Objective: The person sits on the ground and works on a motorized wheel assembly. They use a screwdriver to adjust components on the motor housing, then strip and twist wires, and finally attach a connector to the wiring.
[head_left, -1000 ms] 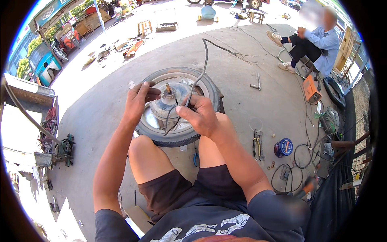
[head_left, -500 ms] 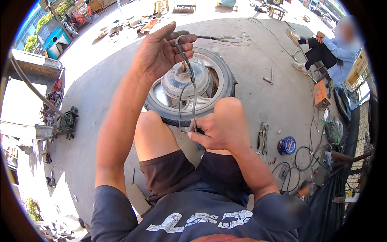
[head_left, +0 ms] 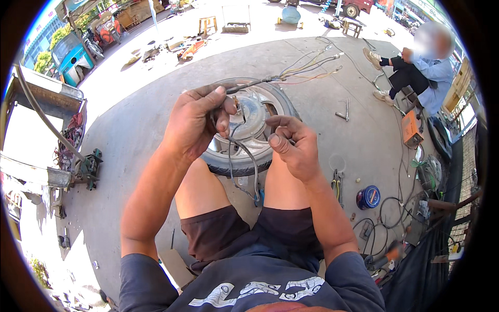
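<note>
Cable (head_left: 250, 83), slim and black, its thin multicoloured wires (head_left: 311, 66) splayed, hung from your closed left hand (head_left: 195, 119) alone after your half-open right hand (head_left: 299, 148) let go.

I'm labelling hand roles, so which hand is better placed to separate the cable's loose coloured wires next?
Probably the right hand. The left hand grips the dark cable short of its fanned coloured wires, while the right is partly open with nothing clearly held.
</note>
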`<state>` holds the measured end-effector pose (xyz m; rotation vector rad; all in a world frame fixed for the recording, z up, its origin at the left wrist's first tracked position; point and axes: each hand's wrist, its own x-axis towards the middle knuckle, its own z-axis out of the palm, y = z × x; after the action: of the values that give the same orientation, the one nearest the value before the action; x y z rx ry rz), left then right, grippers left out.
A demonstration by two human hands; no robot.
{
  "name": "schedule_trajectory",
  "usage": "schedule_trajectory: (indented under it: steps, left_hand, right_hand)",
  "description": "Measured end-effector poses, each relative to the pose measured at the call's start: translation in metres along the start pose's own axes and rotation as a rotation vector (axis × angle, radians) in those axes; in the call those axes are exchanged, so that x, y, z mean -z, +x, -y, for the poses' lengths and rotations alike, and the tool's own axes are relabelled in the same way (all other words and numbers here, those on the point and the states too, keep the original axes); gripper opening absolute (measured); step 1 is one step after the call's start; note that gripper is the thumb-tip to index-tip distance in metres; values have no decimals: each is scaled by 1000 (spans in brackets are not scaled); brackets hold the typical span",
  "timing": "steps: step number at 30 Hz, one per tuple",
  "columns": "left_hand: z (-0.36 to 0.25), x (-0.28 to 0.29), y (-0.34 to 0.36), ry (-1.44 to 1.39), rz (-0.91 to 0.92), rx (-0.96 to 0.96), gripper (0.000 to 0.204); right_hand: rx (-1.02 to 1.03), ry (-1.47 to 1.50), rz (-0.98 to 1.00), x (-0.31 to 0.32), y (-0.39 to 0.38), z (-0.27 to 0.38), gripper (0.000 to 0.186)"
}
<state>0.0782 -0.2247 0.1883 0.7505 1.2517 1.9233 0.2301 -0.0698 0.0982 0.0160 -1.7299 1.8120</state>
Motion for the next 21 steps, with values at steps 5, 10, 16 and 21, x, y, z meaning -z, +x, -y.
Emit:
schedule_trajectory:
  steps: [5,10,16,21]
  left_hand:
    - [15,-7,-11,-7,-18,16,30]
    - [22,-10,-20,-5,3,16,30]
    - [25,-8,-26,-20,15,9,29]
    - [25,-9,-27,-106,1,19,28]
  right_hand:
    - [186,-17,-158,5,27,21,45]
    - [131,90,-183,4,41,35,36]
    - [-2,311,-116,13,49,44,39]
    - [53,230,-64,7,44,43,41]
